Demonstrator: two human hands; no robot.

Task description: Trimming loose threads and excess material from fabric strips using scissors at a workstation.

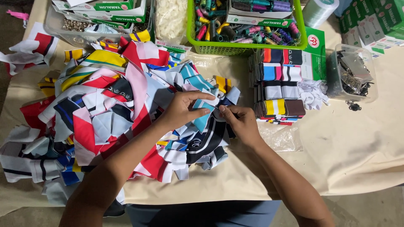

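Note:
My left hand [183,110] pinches a small teal and white fabric piece [203,118] at the right edge of a big heap of coloured fabric scraps [105,109]. My right hand [240,122] meets it from the right, fingertips closed on what looks like a thin pin or needle at the piece's edge. Both hands hover just above the heap, over a black and white striped scrap [208,143].
Neat stacks of folded striped pieces [277,86] stand right of the hands. A green basket [248,48] of thread spools sits behind, with boxes [111,10], a clear tub of metal clips [353,73] and a clear plastic bag [280,138] on the beige cloth-covered table [349,143].

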